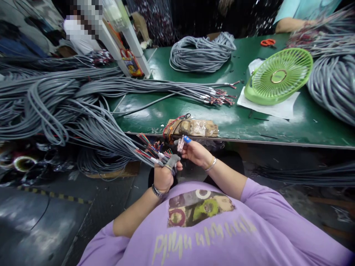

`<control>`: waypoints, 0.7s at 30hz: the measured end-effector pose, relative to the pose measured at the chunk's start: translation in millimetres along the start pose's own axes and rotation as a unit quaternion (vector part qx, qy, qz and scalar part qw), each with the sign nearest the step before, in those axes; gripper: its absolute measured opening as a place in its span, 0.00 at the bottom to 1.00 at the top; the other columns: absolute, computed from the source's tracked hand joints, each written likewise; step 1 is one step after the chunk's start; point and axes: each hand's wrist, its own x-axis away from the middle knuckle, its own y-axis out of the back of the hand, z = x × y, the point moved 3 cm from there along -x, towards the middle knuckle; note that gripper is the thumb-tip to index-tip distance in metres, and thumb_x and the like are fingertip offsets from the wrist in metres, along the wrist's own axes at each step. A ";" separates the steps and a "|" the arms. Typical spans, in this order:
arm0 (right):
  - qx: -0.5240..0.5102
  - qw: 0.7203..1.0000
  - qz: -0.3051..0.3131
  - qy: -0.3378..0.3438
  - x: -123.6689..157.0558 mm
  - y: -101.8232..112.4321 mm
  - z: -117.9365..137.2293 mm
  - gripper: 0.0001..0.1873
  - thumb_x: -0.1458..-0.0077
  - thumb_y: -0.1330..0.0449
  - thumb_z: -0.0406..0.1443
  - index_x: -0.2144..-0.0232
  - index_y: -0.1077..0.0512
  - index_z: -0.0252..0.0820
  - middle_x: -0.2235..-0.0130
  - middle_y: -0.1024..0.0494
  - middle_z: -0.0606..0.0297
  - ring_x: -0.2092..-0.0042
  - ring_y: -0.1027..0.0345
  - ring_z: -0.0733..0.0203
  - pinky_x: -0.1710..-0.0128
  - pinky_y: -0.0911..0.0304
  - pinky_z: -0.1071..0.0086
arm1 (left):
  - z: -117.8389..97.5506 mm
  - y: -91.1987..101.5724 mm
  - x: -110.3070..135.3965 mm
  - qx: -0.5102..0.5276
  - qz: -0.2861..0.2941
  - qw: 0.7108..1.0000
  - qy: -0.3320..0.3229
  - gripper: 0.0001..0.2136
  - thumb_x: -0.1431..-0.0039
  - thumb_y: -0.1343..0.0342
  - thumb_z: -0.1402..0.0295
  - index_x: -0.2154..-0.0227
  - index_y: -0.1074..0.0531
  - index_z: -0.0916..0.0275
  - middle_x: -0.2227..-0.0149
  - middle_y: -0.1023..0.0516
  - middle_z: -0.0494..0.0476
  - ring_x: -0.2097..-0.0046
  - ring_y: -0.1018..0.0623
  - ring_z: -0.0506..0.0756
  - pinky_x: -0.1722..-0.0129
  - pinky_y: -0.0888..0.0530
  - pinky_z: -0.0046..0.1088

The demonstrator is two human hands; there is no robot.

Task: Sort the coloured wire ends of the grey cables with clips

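My left hand (164, 176) is wrapped around the ends of several grey cables (124, 144), a grey cover on its thumb. Thin coloured wires (149, 144) fan out from the stripped cable ends beside it. Close by on the right, my right hand (196, 153) is pinched, with blue wrap on one finger. At its fingertips shows a small pinkish-white piece (181, 144); whether it is held or is finger wrap I cannot make out. Just beyond the hands, a wooden block (198, 128) with red and black wires sits at the table edge.
Grey cables pile up on the left of the green table (155, 111). Further back lie a cable coil (202, 53), a green fan (279, 75) on white paper, and orange-handled scissors (267, 43). Another coil (334, 85) lies right. A co-worker's arm (291, 25) reaches in opposite.
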 end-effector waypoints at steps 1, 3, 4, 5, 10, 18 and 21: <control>-0.004 1.000 -0.004 -0.001 -0.4 0.0 -0.6 0.20 0.44 0.42 0.50 0.66 0.24 0.38 0.73 0.27 0.65 0.74 0.41 0.69 0.75 0.43 0.75 | -0.8 -1.6 -1.1 0.001 -0.008 1.000 -0.001 0.11 0.56 0.35 0.61 0.75 0.25 0.65 0.83 0.26 0.49 0.81 0.27 0.48 0.80 0.28 0.22; -0.014 1.000 -0.012 0.002 -1.3 -0.2 -1.9 0.20 0.45 0.41 0.50 0.68 0.24 0.38 0.74 0.27 0.65 0.74 0.40 0.69 0.75 0.42 0.75 | -0.9 -4.0 -3.3 0.000 -0.020 1.000 0.000 0.11 0.57 0.35 0.62 0.76 0.26 0.65 0.83 0.26 0.48 0.82 0.27 0.48 0.81 0.28 0.22; -0.020 1.000 -0.017 0.006 -1.8 -0.5 -2.4 0.20 0.45 0.40 0.50 0.68 0.24 0.38 0.74 0.28 0.66 0.74 0.40 0.69 0.75 0.42 0.75 | -0.2 -4.7 -4.2 -0.002 -0.025 1.000 0.001 0.11 0.57 0.35 0.62 0.77 0.26 0.65 0.83 0.26 0.48 0.82 0.27 0.48 0.81 0.28 0.22; -0.026 0.999 -0.022 0.012 -2.3 -0.8 -2.8 0.19 0.45 0.40 0.49 0.68 0.24 0.38 0.74 0.28 0.66 0.74 0.40 0.69 0.74 0.42 0.75 | 0.8 -5.1 -4.9 -0.003 -0.029 1.000 0.003 0.11 0.57 0.35 0.62 0.77 0.26 0.65 0.83 0.26 0.48 0.82 0.27 0.48 0.80 0.28 0.22; -0.039 0.997 -0.040 0.050 -4.6 -1.6 -3.8 0.16 0.47 0.37 0.47 0.68 0.23 0.39 0.75 0.29 0.67 0.73 0.42 0.69 0.74 0.43 0.76 | 8.7 -3.8 -5.4 -0.025 -0.028 0.999 0.008 0.11 0.56 0.36 0.62 0.79 0.27 0.65 0.84 0.26 0.48 0.82 0.27 0.48 0.81 0.28 0.22; -0.052 0.997 -0.031 0.050 -4.0 -2.2 -6.7 0.17 0.47 0.37 0.48 0.68 0.24 0.38 0.73 0.28 0.67 0.73 0.40 0.69 0.73 0.42 0.76 | 12.6 -2.4 -4.6 -0.041 0.003 0.999 0.010 0.11 0.54 0.37 0.62 0.79 0.27 0.65 0.84 0.27 0.49 0.83 0.28 0.47 0.81 0.29 0.22; -0.049 0.998 -0.039 0.026 -0.1 -0.1 -7.8 0.21 0.45 0.42 0.52 0.68 0.26 0.39 0.71 0.27 0.65 0.71 0.38 0.68 0.73 0.42 0.75 | 11.1 -0.6 -3.3 -0.029 0.004 1.000 0.009 0.10 0.54 0.36 0.62 0.78 0.27 0.65 0.83 0.26 0.48 0.82 0.28 0.47 0.81 0.29 0.22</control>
